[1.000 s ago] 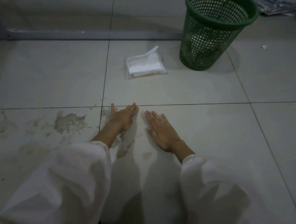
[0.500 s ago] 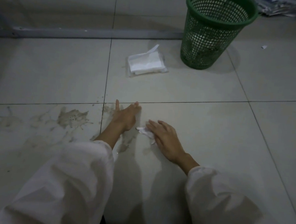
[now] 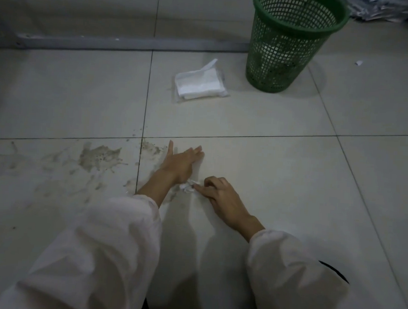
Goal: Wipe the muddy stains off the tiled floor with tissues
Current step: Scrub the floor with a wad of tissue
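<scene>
pressing flat on the tiled floor (image 3: 261, 115) with the left hand (image 3: 181, 163), fingers straight and together, thumb spread wide, just below the grout line crossing the tiles. pinching a crumpled tissue (image 3: 188, 185) with the right hand (image 3: 222, 194), fingers curled over it; the wad lying on the floor between the two hands, touching the heel of the left one. showing, in the dim light, what is probably a wet sheen under the left palm. spreading left of the left hand, the muddy stains (image 3: 99, 158), the thickest blotch on the neighbouring tile and fainter smears trailing toward the floor's left edge, with specks along the vertical grout line. lying farther up the floor, an opened tissue pack (image 3: 199, 85), one sheet sticking up. standing just right of the pack, a green mesh wastebasket (image 3: 290, 42). covering both forearms, white sleeves (image 3: 99, 255).
</scene>
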